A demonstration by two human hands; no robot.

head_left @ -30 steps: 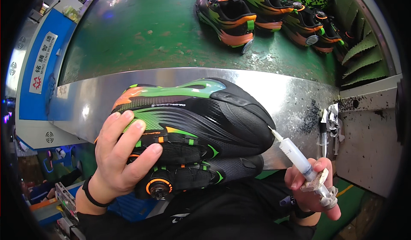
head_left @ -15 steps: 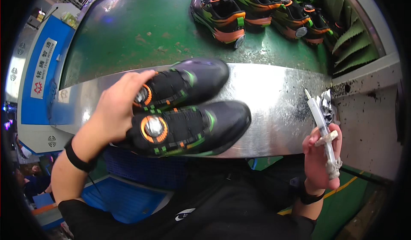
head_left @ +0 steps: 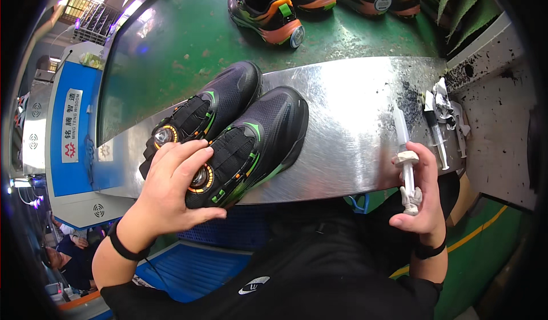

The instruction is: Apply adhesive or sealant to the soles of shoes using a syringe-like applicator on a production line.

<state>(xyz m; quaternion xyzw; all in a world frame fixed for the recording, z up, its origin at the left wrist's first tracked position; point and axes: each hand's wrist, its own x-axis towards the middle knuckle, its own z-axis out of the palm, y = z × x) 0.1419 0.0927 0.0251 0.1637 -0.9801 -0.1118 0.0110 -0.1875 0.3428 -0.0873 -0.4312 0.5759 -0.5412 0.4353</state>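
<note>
Two black sneakers with green and orange trim lie side by side on the metal ledge, toes pointing away and to the right. My left hand (head_left: 171, 186) grips the near sneaker (head_left: 265, 126) around its dial, fingers across the top and thumb at the near side. The dial on the far sneaker (head_left: 220, 94) shows just beyond my fingers. At the right, my right hand (head_left: 425, 197) is closed round a clear syringe (head_left: 402, 127), its tip pointing away from me. Whitish lumpy material wraps its flange and plunger end.
Another syringe (head_left: 436, 134) with dark contents lies beside crumpled wrapping (head_left: 443, 100) near the black-stained side wall (head_left: 485, 69). More sneakers (head_left: 268, 14) stand on the green surface (head_left: 188, 40) beyond the metal ledge (head_left: 342, 149). A blue-and-white machine (head_left: 68, 177) borders the left.
The pair of sneakers has swung round, toes now farther away. My left hand has shifted onto the near sneaker's dial area. My right hand has carried the syringe slightly left, away from the other syringe.
</note>
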